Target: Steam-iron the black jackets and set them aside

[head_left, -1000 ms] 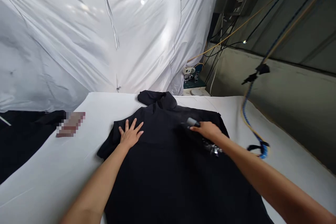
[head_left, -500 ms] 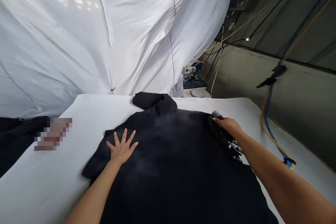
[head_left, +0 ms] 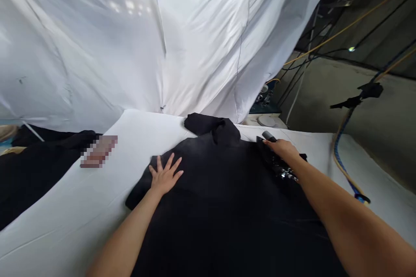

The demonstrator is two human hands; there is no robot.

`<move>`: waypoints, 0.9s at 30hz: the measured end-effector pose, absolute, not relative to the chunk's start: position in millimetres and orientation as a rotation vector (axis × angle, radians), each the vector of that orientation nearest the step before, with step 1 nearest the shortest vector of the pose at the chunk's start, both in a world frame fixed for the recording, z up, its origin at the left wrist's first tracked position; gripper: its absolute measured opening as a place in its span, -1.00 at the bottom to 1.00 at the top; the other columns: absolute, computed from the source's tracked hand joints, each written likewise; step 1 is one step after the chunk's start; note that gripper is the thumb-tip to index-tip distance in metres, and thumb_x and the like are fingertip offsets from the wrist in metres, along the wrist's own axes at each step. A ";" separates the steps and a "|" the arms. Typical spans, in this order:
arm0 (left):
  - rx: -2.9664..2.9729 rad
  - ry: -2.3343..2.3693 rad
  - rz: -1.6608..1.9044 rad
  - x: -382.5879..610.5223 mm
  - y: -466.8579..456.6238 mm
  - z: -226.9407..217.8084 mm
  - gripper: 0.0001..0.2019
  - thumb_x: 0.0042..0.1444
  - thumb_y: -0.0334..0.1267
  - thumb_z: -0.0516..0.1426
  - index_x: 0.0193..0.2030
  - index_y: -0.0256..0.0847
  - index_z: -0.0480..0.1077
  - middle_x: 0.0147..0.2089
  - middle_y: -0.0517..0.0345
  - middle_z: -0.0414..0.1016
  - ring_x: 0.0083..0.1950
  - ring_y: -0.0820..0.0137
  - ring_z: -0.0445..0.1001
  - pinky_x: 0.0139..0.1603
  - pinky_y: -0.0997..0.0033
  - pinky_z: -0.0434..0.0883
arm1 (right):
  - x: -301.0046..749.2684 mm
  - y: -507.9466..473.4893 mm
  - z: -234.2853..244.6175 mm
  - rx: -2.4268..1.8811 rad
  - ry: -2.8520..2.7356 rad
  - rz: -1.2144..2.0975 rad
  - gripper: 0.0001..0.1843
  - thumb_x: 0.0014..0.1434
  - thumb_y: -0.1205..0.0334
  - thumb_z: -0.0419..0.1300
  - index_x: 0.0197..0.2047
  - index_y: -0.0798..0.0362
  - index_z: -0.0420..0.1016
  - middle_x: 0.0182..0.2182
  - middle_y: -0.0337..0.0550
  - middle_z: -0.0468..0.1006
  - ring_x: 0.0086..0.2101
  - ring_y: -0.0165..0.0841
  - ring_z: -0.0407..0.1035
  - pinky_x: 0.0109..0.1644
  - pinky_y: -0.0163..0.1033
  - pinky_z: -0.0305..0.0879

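Note:
A black collared garment (head_left: 221, 199) lies spread over the white table, its collar at the far edge. My left hand (head_left: 164, 178) rests flat on the garment's left shoulder area with the fingers spread. In my right hand (head_left: 285, 150) is the grey-ended handle of a dark steam iron (head_left: 272, 158) with shiny metal fittings. The iron sits on the right shoulder area of the garment, and my forearm covers part of it.
White sheeting (head_left: 195, 52) hangs behind the white table (head_left: 97, 207). A blue and yellow hose (head_left: 343, 160) dangles at the right. Dark cloth (head_left: 39, 169) lies at the left, near a pixelated patch. A machine (head_left: 264, 99) stands beyond the far edge.
My view has swung to the left, so the scene sits farther right. The steam over the garment has thinned. Both hands keep their places: the left flat on the cloth, the right on the iron.

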State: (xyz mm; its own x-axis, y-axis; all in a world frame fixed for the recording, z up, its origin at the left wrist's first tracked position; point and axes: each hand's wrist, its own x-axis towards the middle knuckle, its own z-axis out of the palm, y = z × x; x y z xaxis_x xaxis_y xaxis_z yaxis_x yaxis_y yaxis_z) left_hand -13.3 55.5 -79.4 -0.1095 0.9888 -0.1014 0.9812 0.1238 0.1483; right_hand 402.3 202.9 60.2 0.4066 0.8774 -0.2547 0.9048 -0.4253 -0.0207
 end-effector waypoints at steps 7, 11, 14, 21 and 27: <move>1.605 2.404 0.382 -52.5 72.7 -69.3 -0.48 0.17 -0.11 -0.12 0.28 0.18 -0.14 0.37 0.14 -0.24 0.26 -0.02 -0.03 0.09 -0.15 0.09 | 327.6 169.6 83.7 2.000 2.177 -0.343 -0.20 -0.14 -0.48 -0.12 -0.24 0.06 0.46 -0.33 0.05 0.51 -0.29 -0.11 0.39 -0.32 -0.17 0.23; 1.308 2.352 0.504 -93.6 75.4 -75.2 -0.50 0.07 -0.15 0.05 0.17 -0.20 0.16 0.07 -0.07 0.34 0.09 0.17 0.28 0.01 0.22 0.24 | 258.3 153.1 63.8 1.657 2.311 -0.352 -0.25 -0.17 -0.48 -0.07 -0.27 0.01 0.47 -0.35 -0.01 0.52 -0.28 -0.13 0.40 -0.30 -0.19 0.22; 1.218 2.216 0.638 -107.7 73.7 -82.2 -0.74 0.03 -0.17 0.09 -0.16 -0.25 0.38 -0.21 0.04 0.49 -0.17 0.33 0.43 -0.18 0.42 0.29 | 221.2 167.1 52.4 1.824 2.193 -0.302 -0.26 -0.09 -0.43 -0.09 -0.20 0.04 0.46 -0.28 0.04 0.51 -0.24 -0.13 0.39 -0.26 -0.17 0.24; 0.873 2.230 1.011 -108.3 79.3 -90.1 -0.80 -0.09 -0.24 0.18 -0.29 -0.21 0.31 -0.35 0.20 0.44 -0.31 0.43 0.42 -0.30 0.48 0.28 | 147.0 176.0 65.2 1.824 2.315 -0.296 -0.27 -0.09 -0.44 -0.10 -0.20 0.00 0.46 -0.26 0.00 0.51 -0.23 -0.14 0.39 -0.26 -0.17 0.26; 1.163 2.131 1.107 -116.3 40.0 -66.5 -0.91 -0.06 -0.32 0.11 -0.35 -0.19 0.31 -0.35 0.22 0.39 -0.30 0.48 0.38 -0.23 0.48 0.27 | 54.7 179.4 43.5 1.612 2.403 -0.320 -0.24 -0.10 -0.43 -0.06 -0.18 0.04 0.49 -0.19 0.07 0.50 -0.17 -0.13 0.38 -0.21 -0.18 0.25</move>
